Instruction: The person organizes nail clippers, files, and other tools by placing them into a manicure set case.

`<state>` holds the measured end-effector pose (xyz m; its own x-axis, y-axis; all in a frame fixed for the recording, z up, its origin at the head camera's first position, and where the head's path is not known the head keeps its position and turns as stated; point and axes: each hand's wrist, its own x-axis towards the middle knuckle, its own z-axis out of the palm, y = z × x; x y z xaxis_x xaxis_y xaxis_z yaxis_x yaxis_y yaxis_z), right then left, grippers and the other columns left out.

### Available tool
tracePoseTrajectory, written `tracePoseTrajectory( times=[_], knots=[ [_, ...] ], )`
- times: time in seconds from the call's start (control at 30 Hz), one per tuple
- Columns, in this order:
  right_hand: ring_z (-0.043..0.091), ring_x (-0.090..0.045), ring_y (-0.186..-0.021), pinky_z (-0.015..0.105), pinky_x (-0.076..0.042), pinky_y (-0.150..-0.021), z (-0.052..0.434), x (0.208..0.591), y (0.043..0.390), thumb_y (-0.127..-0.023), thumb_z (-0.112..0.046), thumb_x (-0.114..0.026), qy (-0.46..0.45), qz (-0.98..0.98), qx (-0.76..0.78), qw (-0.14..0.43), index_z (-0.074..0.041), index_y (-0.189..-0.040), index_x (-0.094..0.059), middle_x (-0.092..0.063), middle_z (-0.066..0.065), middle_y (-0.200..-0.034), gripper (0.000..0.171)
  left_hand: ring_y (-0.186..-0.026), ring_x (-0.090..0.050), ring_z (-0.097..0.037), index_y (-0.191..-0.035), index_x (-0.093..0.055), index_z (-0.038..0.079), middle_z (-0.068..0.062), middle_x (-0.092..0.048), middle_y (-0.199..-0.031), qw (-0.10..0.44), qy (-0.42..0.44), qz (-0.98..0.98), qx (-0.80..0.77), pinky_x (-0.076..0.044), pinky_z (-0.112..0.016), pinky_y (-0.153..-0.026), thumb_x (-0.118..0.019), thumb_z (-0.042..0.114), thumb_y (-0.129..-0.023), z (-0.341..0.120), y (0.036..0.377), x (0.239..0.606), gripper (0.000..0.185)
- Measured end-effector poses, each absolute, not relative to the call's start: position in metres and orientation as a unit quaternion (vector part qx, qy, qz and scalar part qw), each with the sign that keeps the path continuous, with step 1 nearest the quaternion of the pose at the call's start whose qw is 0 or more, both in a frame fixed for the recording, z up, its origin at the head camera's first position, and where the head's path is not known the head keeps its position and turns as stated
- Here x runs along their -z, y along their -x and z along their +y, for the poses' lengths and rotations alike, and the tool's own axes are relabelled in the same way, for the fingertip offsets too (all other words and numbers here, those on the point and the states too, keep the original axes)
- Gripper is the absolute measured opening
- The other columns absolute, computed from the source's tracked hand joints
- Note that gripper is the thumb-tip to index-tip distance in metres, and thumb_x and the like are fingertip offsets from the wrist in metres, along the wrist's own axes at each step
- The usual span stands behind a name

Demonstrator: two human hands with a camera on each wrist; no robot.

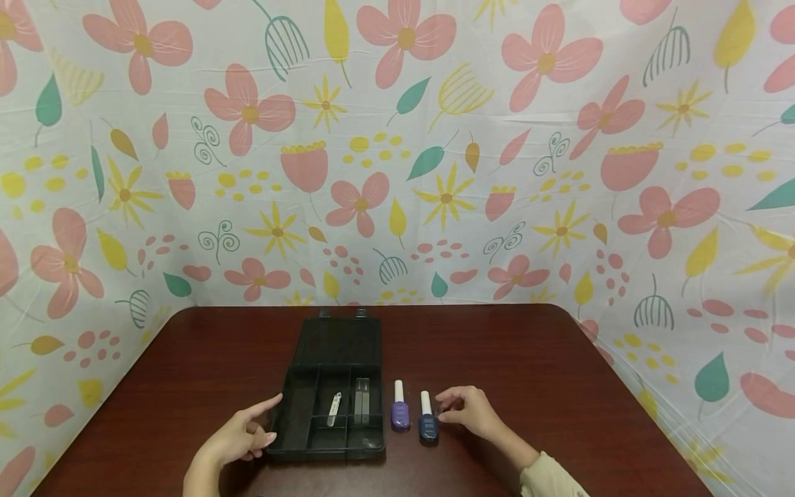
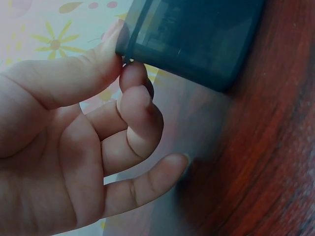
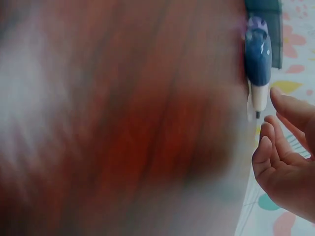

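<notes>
1. One dark plastic organizer box (image 1: 298, 414) lies open on the table, its lid (image 1: 338, 339) folded back.
2. Two nail polish bottles stand just right of the box: one purple bottle (image 1: 400, 413) and one dark blue bottle (image 1: 428, 424), each with a white cap.
3. One small silvery tool (image 1: 334, 408) lies in a middle compartment of the box.
4. One pair of dark, flat, stick-like pieces (image 1: 361, 400) lies in the compartment beside it.
5. Two hands are in view: one left hand (image 1: 239, 436) and one right hand (image 1: 470, 412).
6. One dark red table (image 1: 559, 386) carries everything.
</notes>
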<state>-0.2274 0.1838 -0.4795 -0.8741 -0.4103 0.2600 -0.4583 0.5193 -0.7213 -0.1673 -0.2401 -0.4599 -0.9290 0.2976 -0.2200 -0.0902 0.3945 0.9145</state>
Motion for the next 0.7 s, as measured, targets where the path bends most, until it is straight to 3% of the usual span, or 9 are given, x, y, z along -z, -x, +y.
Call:
tracePoseTrajectory(
  times=[0.7],
  knots=[
    [0.016, -0.053, -0.063, 0.023, -0.043, -0.055, 0.192, 0.482, 0.248, -0.065, 0.001, -0.077, -0.317, -0.87, -0.377, -0.028, 0.005, -0.088, -0.069, -0.057, 0.006, -0.074, 0.025, -0.055, -0.048, -0.018, -0.14, -0.024, 0.002, -0.002, -0.046, -0.057, 0.174, -0.057, 0.818, -0.545, -0.039, -0.034, -0.052, -0.063, 0.012, -0.083, -0.238, 0.166, 0.458, 0.07]
  ],
)
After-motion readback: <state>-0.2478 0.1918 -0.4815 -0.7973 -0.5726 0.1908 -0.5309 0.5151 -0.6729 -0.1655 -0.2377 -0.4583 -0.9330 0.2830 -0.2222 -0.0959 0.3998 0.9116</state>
